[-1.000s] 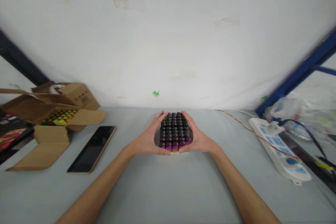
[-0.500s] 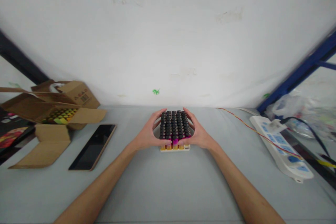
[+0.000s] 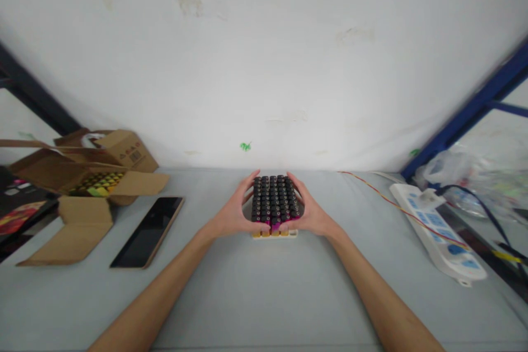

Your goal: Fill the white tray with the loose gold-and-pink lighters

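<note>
Black-capped tubes (image 3: 275,201), packed upright in a tight block on a pale tray (image 3: 275,234), stand mid-table near the white wall. The left hand (image 3: 235,212) and right hand (image 3: 308,210) cup the block from either side, fingers curled and pressing on the outer rows. A phone (image 3: 148,232) and an open cardboard box (image 3: 78,184) lie to the left, a power strip (image 3: 437,234) to the right.

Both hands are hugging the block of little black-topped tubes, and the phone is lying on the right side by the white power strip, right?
Not quite. The phone lies on the left, beside the cardboard box, as the head view shows. The left hand and right hand do cup the block of black-topped tubes, and the white power strip is on the right.
</note>
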Motion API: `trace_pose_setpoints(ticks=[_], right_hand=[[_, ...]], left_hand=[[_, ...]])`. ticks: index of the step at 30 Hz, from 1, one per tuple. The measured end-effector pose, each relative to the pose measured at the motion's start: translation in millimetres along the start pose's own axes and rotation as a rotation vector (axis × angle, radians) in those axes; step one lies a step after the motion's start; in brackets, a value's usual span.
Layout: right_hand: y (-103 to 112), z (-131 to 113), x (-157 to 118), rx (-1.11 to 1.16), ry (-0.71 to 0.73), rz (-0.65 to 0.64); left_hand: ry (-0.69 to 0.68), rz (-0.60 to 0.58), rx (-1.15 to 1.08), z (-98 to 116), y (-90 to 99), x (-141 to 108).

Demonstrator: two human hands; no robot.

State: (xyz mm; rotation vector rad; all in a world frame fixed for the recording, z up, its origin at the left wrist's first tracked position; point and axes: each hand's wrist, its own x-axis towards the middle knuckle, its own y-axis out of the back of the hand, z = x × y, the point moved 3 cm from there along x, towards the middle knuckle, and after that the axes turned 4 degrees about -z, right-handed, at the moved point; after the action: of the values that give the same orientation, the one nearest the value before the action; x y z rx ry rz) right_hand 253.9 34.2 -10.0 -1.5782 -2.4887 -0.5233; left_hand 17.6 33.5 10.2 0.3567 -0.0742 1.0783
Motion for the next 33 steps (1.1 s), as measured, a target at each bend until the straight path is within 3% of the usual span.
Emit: trace_pose_setpoints(ticks=[11, 14, 18, 20, 24, 28, 33], right_hand=[[5, 1, 0, -0.025, -0.002, -0.092], [12, -10, 4, -0.068, 0.009, 0.006], [18, -37, 29, -0.373, 0.077, 0.094], [13, -50, 49, -0.536, 0.15, 0.021], [-11, -58, 88, -0.758, 0.253, -0.27], [-29, -47, 105, -0.911, 0.129, -0.502], [-17, -38, 104, -1.036, -0.012, -0.435]], left_hand=[[-0.027, -0.074, 0.112, 1, 3.1, 0], [-0.035, -0.101, 0.133, 0, 8.3, -2], [-0.054, -0.109, 0.038, 0, 17.9, -1], [-0.068, -0.034, -0.081, -1, 24.2, 2], [-0.095, 0.273, -0.278, -4, 34.8, 7], [-0.128, 0.492, -0.32, -4, 35.0, 4], [-0.16, 0.564, -0.27, -2, 31.4, 0]])
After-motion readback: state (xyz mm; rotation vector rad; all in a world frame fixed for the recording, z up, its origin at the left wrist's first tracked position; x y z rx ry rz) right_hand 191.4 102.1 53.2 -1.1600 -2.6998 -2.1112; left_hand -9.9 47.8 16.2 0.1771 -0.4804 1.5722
